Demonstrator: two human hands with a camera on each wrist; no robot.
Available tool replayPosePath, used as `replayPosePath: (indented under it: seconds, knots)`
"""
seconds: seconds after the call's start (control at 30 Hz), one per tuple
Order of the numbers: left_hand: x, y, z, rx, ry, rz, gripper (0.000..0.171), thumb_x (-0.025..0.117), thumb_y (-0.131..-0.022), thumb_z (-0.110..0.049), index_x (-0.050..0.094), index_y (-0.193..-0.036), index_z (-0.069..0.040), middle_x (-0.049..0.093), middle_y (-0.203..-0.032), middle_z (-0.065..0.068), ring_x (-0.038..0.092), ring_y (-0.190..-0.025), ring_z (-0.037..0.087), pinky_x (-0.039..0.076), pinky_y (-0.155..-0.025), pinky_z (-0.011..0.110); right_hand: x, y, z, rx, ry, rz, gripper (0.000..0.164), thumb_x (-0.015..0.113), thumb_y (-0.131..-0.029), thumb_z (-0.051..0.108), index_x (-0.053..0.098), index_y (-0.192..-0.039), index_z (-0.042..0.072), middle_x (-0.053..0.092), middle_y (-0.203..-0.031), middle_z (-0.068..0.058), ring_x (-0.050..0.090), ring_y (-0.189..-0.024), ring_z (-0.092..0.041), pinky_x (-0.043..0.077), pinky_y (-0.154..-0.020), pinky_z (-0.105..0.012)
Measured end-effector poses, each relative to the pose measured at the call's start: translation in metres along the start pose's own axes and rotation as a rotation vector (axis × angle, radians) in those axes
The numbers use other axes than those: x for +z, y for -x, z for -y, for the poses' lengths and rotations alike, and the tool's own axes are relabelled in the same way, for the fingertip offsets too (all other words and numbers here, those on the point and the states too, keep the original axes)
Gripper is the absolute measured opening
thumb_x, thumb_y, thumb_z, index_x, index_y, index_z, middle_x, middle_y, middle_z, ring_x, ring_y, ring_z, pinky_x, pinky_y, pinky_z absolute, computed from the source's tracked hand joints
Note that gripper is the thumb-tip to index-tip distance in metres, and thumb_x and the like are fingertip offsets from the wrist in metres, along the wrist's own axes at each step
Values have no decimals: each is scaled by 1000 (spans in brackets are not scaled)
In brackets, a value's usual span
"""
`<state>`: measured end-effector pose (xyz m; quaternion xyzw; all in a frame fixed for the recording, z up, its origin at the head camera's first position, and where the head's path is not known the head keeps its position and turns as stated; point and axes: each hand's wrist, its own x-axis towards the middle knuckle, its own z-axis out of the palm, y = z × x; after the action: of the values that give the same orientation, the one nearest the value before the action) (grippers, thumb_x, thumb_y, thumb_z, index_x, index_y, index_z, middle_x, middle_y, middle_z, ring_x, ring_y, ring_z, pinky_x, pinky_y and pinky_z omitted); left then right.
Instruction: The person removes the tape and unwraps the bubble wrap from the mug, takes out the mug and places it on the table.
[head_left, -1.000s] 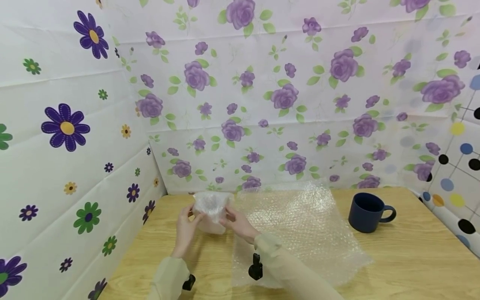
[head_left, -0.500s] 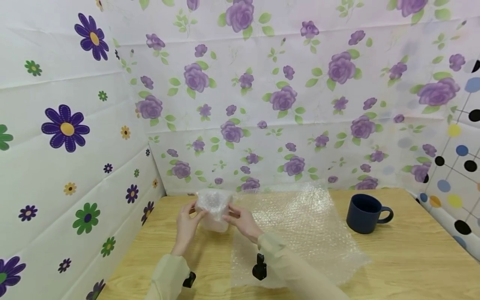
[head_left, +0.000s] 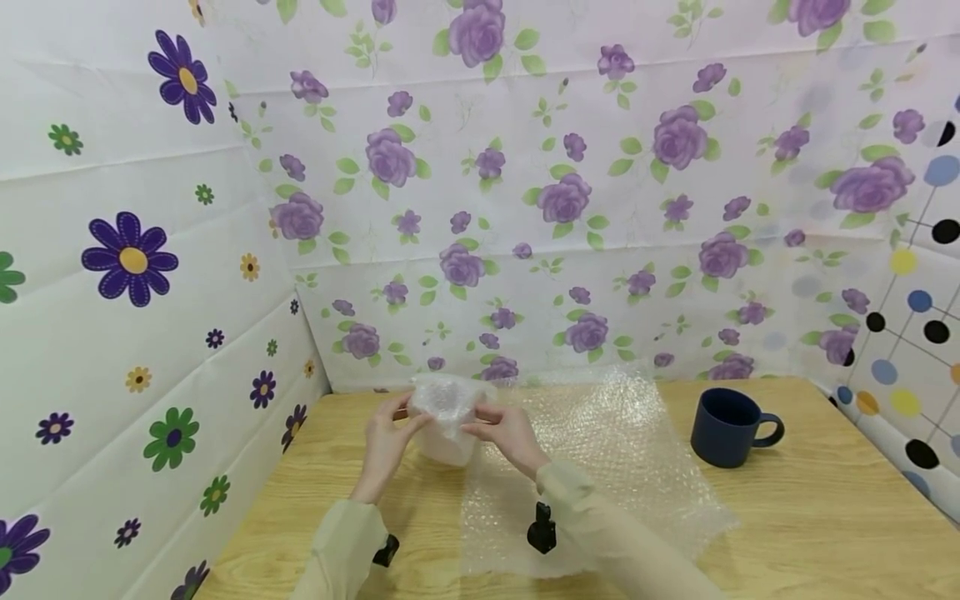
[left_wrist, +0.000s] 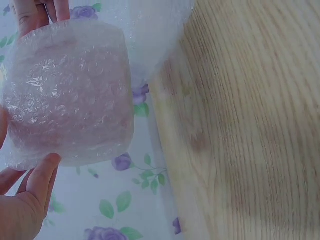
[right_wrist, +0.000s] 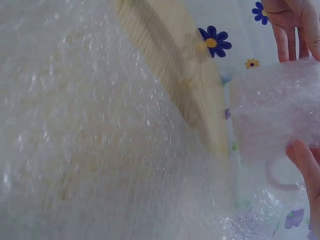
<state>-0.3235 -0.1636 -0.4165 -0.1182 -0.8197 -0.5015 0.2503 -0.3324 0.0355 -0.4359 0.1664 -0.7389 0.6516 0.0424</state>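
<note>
Both hands hold a bubble-wrapped mug point(head_left: 450, 408) over the far left of the table. My left hand point(head_left: 386, 437) grips its left side, and my right hand point(head_left: 513, 433) grips the right side with thumb and fingers. Seen in the left wrist view, the wrapped mug point(left_wrist: 75, 95) looks pinkish through the bubbles, with the left thumb point(left_wrist: 47, 165) pressing one end. A curved handle point(right_wrist: 280, 185) shows through the plastic in the right wrist view, near the right thumb point(right_wrist: 300, 155).
A large flat sheet of bubble wrap point(head_left: 600, 467) lies on the wooden table point(head_left: 825, 517), right of the bundle. Farther right stands a dark blue mug point(head_left: 723, 429), its handle to the right. Flowered cloth point(head_left: 525, 208) hangs behind and at the left.
The wrapped mug and both hands have shifted a little to the right, toward the bubble wrap sheet. Both hands have kept their hold. The blue mug and the sheet lie as before.
</note>
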Motion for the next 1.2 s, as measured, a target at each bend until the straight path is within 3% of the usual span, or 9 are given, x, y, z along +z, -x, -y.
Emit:
replayPosePath:
  seconds: [0.33, 0.67, 0.97, 1.2]
  knots:
    - [16, -2, -13, 19, 55, 44, 44, 77, -71, -12, 62, -110, 2, 58, -105, 18, 57, -89, 33, 47, -76, 45, -15, 12, -2, -9, -15, -67, 49, 73, -76, 16, 55, -114, -12, 57, -108, -26, 60, -92, -28, 50, -71, -27]
    - [32, -4, -21, 32, 83, 95, 45, 76, -72, -12, 60, -112, 2, 59, -106, 16, 57, -89, 32, 49, -74, 38, -38, 32, 25, -58, -54, -52, 36, 66, -79, -4, 54, -108, -20, 57, -100, -31, 61, -85, -34, 50, -71, -33]
    - [49, -6, -25, 61, 112, 138, 43, 75, -72, -12, 61, -110, 3, 58, -106, 16, 58, -88, 31, 49, -75, 38, -56, 30, -4, -74, -22, -112, 33, 71, -75, 0, 61, -103, -14, 62, -94, -24, 63, -80, -26, 52, -66, -28]
    - [61, -5, -28, 48, 158, 195, 42, 74, -74, -8, 59, -111, 5, 59, -106, 19, 57, -89, 33, 48, -76, 40, -68, 37, -12, -79, 5, -160, 30, 72, -73, 0, 63, -99, -12, 64, -90, -21, 64, -77, -25, 52, -64, -29]
